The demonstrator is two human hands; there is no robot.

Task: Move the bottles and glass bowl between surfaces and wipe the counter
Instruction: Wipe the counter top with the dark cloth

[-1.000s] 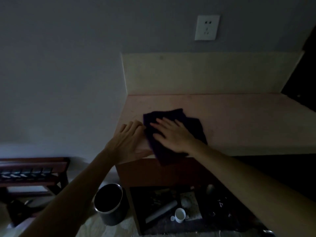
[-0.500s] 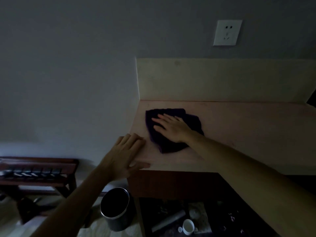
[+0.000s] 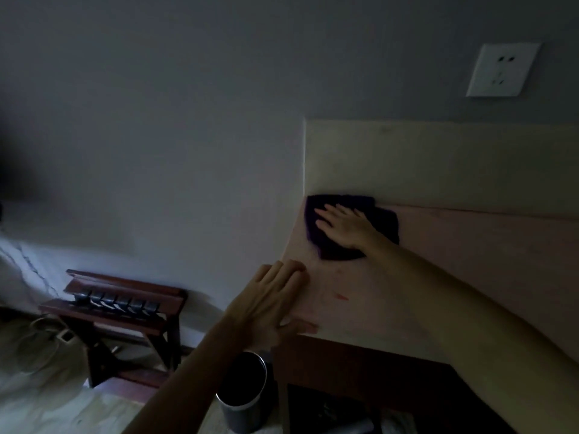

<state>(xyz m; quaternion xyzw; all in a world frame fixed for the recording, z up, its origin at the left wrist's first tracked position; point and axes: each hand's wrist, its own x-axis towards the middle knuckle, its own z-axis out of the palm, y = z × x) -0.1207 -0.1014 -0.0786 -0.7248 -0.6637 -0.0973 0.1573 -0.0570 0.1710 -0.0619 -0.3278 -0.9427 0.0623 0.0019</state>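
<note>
A dark purple cloth (image 3: 383, 220) lies at the far left corner of the pale counter (image 3: 454, 277), touching the backsplash. My right hand (image 3: 343, 225) rests flat on the cloth, fingers spread and pointing left. My left hand (image 3: 271, 303) lies flat on the counter's near left corner, its thumb along the front edge, holding nothing. No bottles or glass bowl show on the counter top.
A round metal bin (image 3: 242, 391) stands on the floor beside the counter's left end. A dark wooden rack (image 3: 119, 308) sits further left by the wall. The backsplash (image 3: 438, 164) bounds the counter behind; a wall socket (image 3: 503, 70) is above it. A dark shelf under the counter holds dim items.
My right hand has pushed the cloth from the front of the counter to the back left corner. My left hand stays near the front left corner. The view has swung left.
</note>
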